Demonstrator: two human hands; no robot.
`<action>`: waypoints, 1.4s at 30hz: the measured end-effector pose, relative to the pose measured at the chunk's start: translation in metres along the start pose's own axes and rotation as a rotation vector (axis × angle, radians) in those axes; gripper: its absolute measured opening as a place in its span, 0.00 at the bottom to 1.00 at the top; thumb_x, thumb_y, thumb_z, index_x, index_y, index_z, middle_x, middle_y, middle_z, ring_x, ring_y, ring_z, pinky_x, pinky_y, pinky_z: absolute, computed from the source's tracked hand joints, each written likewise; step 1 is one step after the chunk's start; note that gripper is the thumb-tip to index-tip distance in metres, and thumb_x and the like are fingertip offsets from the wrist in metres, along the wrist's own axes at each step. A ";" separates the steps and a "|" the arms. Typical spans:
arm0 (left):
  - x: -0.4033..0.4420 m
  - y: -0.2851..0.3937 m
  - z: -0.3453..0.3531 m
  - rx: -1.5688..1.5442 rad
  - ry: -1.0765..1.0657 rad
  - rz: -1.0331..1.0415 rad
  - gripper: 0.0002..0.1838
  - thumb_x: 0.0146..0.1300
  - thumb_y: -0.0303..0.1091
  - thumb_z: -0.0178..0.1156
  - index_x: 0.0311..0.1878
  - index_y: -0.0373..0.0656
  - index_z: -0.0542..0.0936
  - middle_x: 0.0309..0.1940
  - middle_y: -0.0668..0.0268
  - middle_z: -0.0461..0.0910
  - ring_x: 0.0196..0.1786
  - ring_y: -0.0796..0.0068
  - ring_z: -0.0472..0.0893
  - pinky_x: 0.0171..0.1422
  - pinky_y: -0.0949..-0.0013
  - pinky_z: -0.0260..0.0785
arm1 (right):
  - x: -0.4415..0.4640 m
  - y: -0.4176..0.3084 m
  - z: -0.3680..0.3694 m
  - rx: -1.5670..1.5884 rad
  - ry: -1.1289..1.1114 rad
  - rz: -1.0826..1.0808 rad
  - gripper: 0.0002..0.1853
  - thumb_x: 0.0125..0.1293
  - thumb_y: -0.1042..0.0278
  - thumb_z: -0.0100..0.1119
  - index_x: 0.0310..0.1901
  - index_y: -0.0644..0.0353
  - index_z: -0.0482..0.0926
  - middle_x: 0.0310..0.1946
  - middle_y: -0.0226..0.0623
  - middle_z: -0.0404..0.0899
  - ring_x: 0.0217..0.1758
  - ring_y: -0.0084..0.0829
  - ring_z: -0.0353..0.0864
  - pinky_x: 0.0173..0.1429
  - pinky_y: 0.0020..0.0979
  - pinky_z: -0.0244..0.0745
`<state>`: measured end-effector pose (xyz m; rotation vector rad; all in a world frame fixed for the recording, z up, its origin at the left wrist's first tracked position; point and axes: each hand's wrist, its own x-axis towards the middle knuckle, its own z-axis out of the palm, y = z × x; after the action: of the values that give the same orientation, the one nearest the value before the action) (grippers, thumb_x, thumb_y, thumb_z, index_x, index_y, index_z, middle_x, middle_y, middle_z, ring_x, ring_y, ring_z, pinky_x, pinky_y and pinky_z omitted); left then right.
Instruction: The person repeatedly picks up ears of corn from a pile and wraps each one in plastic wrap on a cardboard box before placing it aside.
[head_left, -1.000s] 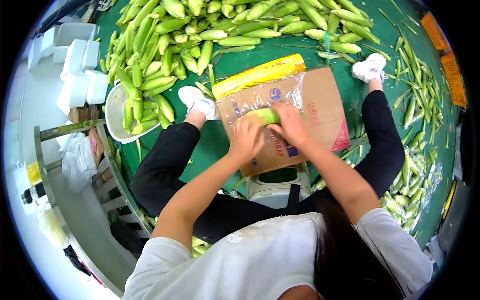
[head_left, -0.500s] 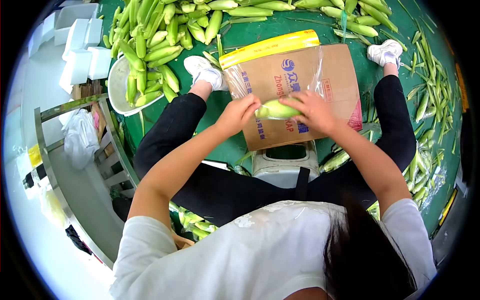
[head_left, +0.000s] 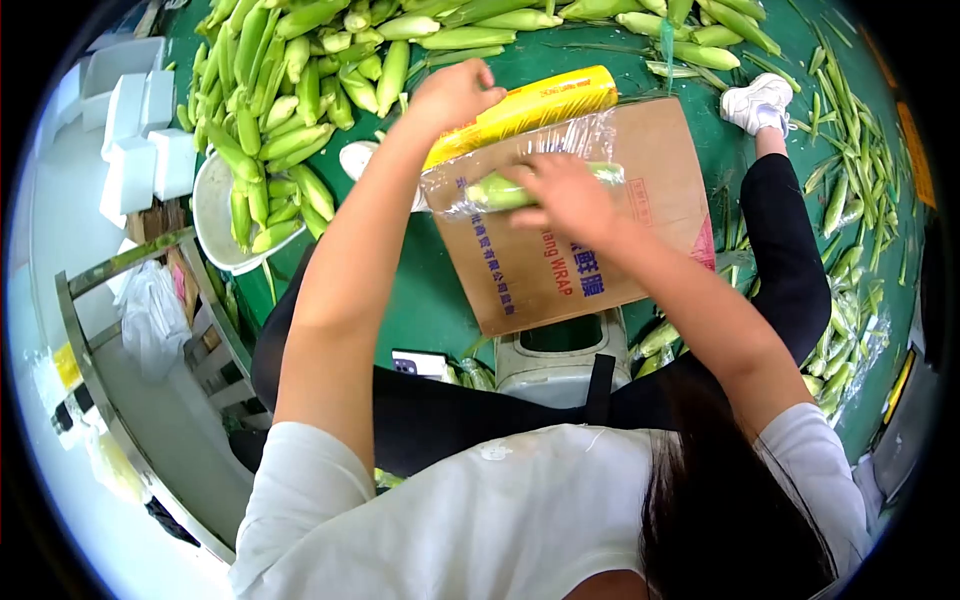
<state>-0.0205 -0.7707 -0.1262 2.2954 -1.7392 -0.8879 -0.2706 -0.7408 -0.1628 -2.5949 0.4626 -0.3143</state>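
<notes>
A green corn ear (head_left: pixel 497 193) lies across the upper part of the cardboard (head_left: pixel 640 240), with clear film around and beside it. My right hand (head_left: pixel 565 195) is over the ear, fingers apart and slightly blurred; whether it touches the ear is unclear. Behind the ear a yellow roll of wrap (head_left: pixel 545 100) rests along the cardboard's far edge. My left hand (head_left: pixel 455 95) is at the roll's left end, its fingers curled; what they hold, if anything, is too small to make out.
Heaped corn (head_left: pixel 330 50) lies beyond on the green floor. A white tub of corn (head_left: pixel 215 220) stands left, near a metal frame (head_left: pixel 110 390). A grey stool (head_left: pixel 560 370) is under the cardboard's near edge. Husks (head_left: pixel 870 150) lie right; a phone (head_left: pixel 420 364) is near my leg.
My left hand has left the corn and moved up and away to the roll. The corn ear is now farther up and left on the cardboard, and my right hand has moved with it.
</notes>
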 end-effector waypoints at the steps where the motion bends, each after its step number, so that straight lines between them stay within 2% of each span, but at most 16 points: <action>1: -0.002 0.009 0.015 -0.174 0.117 0.188 0.15 0.67 0.45 0.65 0.49 0.45 0.83 0.41 0.56 0.88 0.42 0.59 0.88 0.48 0.62 0.80 | 0.000 -0.010 0.001 -0.166 -0.010 0.044 0.34 0.54 0.47 0.75 0.62 0.49 0.77 0.56 0.39 0.79 0.59 0.40 0.79 0.61 0.45 0.72; 4: -0.009 0.034 0.073 -0.612 -0.199 0.579 0.17 0.76 0.42 0.56 0.63 0.53 0.81 0.69 0.60 0.76 0.72 0.62 0.72 0.77 0.53 0.63 | 0.006 -0.003 0.004 -0.079 -0.032 0.068 0.35 0.49 0.56 0.79 0.62 0.48 0.78 0.53 0.41 0.81 0.55 0.42 0.82 0.59 0.45 0.76; 6: -0.019 0.037 0.112 -0.095 -0.148 0.630 0.22 0.78 0.51 0.50 0.70 0.61 0.78 0.76 0.63 0.68 0.82 0.61 0.59 0.82 0.39 0.49 | 0.006 -0.005 0.001 0.101 -0.362 0.231 0.35 0.46 0.59 0.79 0.60 0.50 0.80 0.53 0.44 0.83 0.54 0.45 0.84 0.57 0.43 0.80; 9: -0.031 0.040 0.139 0.028 0.056 0.655 0.26 0.74 0.58 0.49 0.73 0.70 0.74 0.80 0.65 0.62 0.85 0.63 0.51 0.83 0.32 0.40 | -0.006 0.008 -0.003 0.431 -0.669 0.157 0.35 0.45 0.51 0.78 0.57 0.55 0.82 0.51 0.47 0.85 0.54 0.44 0.85 0.58 0.40 0.81; 11: -0.048 0.052 0.141 0.262 0.050 0.705 0.28 0.74 0.57 0.51 0.75 0.71 0.71 0.81 0.68 0.59 0.85 0.63 0.51 0.83 0.32 0.42 | -0.005 -0.002 -0.005 0.908 -1.337 0.209 0.36 0.54 0.42 0.75 0.59 0.59 0.81 0.50 0.41 0.87 0.51 0.37 0.86 0.56 0.39 0.80; 12: -0.047 0.056 0.135 0.397 0.069 0.735 0.29 0.73 0.56 0.51 0.76 0.71 0.69 0.82 0.70 0.57 0.85 0.63 0.52 0.82 0.32 0.43 | -0.035 -0.026 -0.006 1.169 -1.373 0.377 0.36 0.57 0.39 0.73 0.60 0.59 0.81 0.49 0.40 0.86 0.51 0.38 0.86 0.58 0.41 0.78; 14: -0.050 0.058 0.137 0.387 0.138 0.749 0.33 0.68 0.55 0.55 0.77 0.66 0.69 0.82 0.63 0.56 0.83 0.61 0.54 0.81 0.33 0.47 | -0.082 -0.082 -0.012 1.168 -1.392 0.003 0.41 0.63 0.43 0.69 0.71 0.60 0.70 0.65 0.45 0.75 0.66 0.40 0.74 0.71 0.39 0.67; 16: -0.066 0.067 0.148 0.371 0.160 0.671 0.33 0.67 0.54 0.56 0.76 0.62 0.69 0.81 0.59 0.57 0.82 0.59 0.56 0.80 0.34 0.49 | -0.119 -0.115 -0.041 1.274 -1.270 -0.085 0.48 0.62 0.42 0.70 0.76 0.61 0.63 0.70 0.48 0.72 0.70 0.39 0.72 0.76 0.39 0.63; 19: -0.105 0.075 0.195 0.281 0.145 0.815 0.36 0.63 0.53 0.58 0.75 0.56 0.71 0.80 0.56 0.58 0.81 0.55 0.57 0.79 0.38 0.50 | -0.190 -0.081 -0.145 1.278 -0.822 0.382 0.47 0.58 0.54 0.78 0.75 0.62 0.65 0.68 0.45 0.74 0.69 0.32 0.72 0.74 0.36 0.66; 22: -0.166 0.108 0.226 0.365 0.093 0.831 0.38 0.61 0.53 0.61 0.74 0.52 0.71 0.80 0.56 0.58 0.81 0.53 0.56 0.80 0.41 0.50 | -0.281 -0.107 -0.229 1.631 -0.041 0.982 0.58 0.46 0.44 0.78 0.74 0.71 0.63 0.67 0.50 0.73 0.59 0.42 0.81 0.64 0.42 0.75; 23: -0.180 0.117 0.226 0.214 -0.004 0.841 0.38 0.61 0.51 0.61 0.75 0.51 0.70 0.80 0.54 0.58 0.81 0.53 0.57 0.80 0.42 0.50 | -0.330 -0.106 -0.246 1.672 -0.140 1.058 0.57 0.48 0.44 0.76 0.74 0.71 0.63 0.68 0.51 0.73 0.61 0.48 0.80 0.65 0.44 0.74; 26: -0.206 0.124 0.264 -0.048 0.110 1.157 0.38 0.61 0.46 0.64 0.75 0.48 0.68 0.79 0.49 0.58 0.80 0.51 0.60 0.82 0.47 0.52 | -0.414 -0.097 -0.260 1.437 0.193 1.383 0.51 0.51 0.50 0.72 0.74 0.70 0.64 0.68 0.50 0.73 0.63 0.47 0.79 0.67 0.43 0.72; 31: -0.185 0.131 0.202 -0.405 -0.046 1.080 0.24 0.65 0.30 0.60 0.65 0.45 0.77 0.67 0.51 0.72 0.72 0.50 0.70 0.74 0.50 0.67 | -0.494 -0.033 -0.237 0.835 0.555 1.658 0.42 0.58 0.59 0.65 0.73 0.69 0.65 0.69 0.50 0.73 0.65 0.45 0.77 0.70 0.42 0.70; 35: 0.001 0.050 0.119 -0.572 0.429 0.263 0.11 0.64 0.30 0.61 0.50 0.42 0.81 0.47 0.52 0.80 0.51 0.49 0.78 0.57 0.53 0.73 | -0.515 0.015 -0.217 0.410 0.552 1.755 0.36 0.63 0.67 0.60 0.73 0.67 0.66 0.69 0.50 0.73 0.68 0.44 0.75 0.72 0.41 0.67; 37: 0.106 -0.008 0.068 -0.092 0.704 0.142 0.15 0.60 0.29 0.63 0.52 0.42 0.80 0.48 0.51 0.79 0.53 0.50 0.78 0.61 0.51 0.71 | -0.521 0.023 -0.209 0.191 0.522 1.806 0.33 0.66 0.71 0.58 0.73 0.67 0.67 0.69 0.49 0.73 0.69 0.44 0.74 0.73 0.41 0.66; 42: 0.235 -0.066 0.078 0.413 0.494 -0.160 0.36 0.60 0.43 0.72 0.67 0.41 0.68 0.62 0.54 0.73 0.63 0.51 0.73 0.65 0.47 0.70 | -0.412 -0.002 -0.220 -0.152 0.637 1.565 0.27 0.72 0.80 0.51 0.72 0.65 0.69 0.69 0.49 0.73 0.72 0.42 0.73 0.76 0.40 0.63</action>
<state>0.0322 -0.9446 -0.3064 2.6265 -1.6378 0.0551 -0.7130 -0.6760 -0.0297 -1.4383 2.4555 -0.4802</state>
